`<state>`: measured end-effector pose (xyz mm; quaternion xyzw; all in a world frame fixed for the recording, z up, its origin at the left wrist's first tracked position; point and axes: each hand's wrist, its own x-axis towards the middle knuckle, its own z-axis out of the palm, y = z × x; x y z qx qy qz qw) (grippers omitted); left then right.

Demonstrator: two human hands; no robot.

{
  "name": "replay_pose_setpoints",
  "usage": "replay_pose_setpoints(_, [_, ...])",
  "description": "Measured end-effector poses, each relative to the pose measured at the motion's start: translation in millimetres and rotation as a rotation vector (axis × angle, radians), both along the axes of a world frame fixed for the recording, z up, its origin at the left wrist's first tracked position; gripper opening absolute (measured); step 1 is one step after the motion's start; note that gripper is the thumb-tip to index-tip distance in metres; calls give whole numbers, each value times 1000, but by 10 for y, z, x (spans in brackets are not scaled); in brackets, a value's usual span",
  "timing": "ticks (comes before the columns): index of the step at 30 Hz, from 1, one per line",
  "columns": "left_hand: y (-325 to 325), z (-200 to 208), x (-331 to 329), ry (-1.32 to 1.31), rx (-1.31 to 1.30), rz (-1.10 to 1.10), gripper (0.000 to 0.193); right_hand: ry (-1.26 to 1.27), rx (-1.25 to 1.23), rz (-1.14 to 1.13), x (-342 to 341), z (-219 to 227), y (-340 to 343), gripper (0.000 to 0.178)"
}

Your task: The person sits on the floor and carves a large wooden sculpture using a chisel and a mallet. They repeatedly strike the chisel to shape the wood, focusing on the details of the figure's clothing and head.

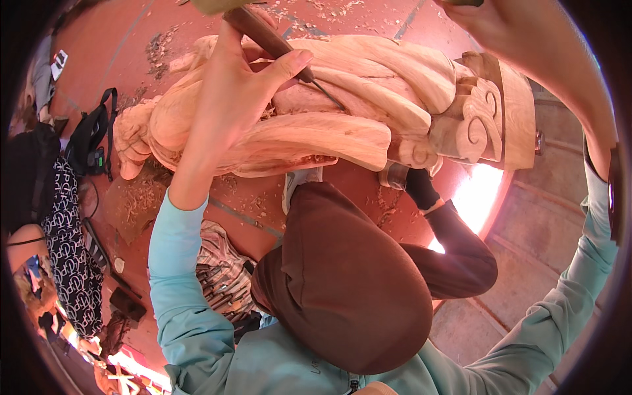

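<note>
Left hand (pixel 247 85), eleven o'clock, grasps a chisel (pixel 275 42) over a wooden statue (pixel 388 76); right hand (pixel 486 21), one o'clock: grip cropped, can't tell.

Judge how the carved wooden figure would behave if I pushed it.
Probably heavy: the carved figure looks thick and solid. It should stay rigid, being wood, though the raised scroll curls might chip. Its rounded contours suggest it could rock, but its underside is mostly hidden.

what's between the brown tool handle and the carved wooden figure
In the head view, the tool's thin metal shaft lies there, slanting from the brown handle toward the carved figure.
</note>
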<state>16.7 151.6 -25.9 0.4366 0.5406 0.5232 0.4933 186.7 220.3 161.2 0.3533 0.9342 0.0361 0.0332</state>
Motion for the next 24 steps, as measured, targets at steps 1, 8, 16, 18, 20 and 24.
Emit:
replay_pose_setpoints(1, [-2,4,0,2,1,6,45,0,-2,3,0,-4,-12,68])
replay_pose_setpoints(8, [-20,5,0,-2,7,16,44,-1,-6,-4,26,-5,-25,68])
replay_pose_setpoints(16, [-196,69,25,-105,155,129,46,22,-24,4,108,-80,-51,68])
replay_pose_setpoints(18, [-219,-12,12,-104,94,132,45,29,-34,-1,145,-92,-82,68])
replay_pose_setpoints(20, [-215,-42,-9,-101,67,128,45,30,-33,-3,153,-97,-85,68])
replay_pose_setpoints(24, [-214,-37,-31,-94,50,138,45,34,-38,8,155,-100,-71,68])
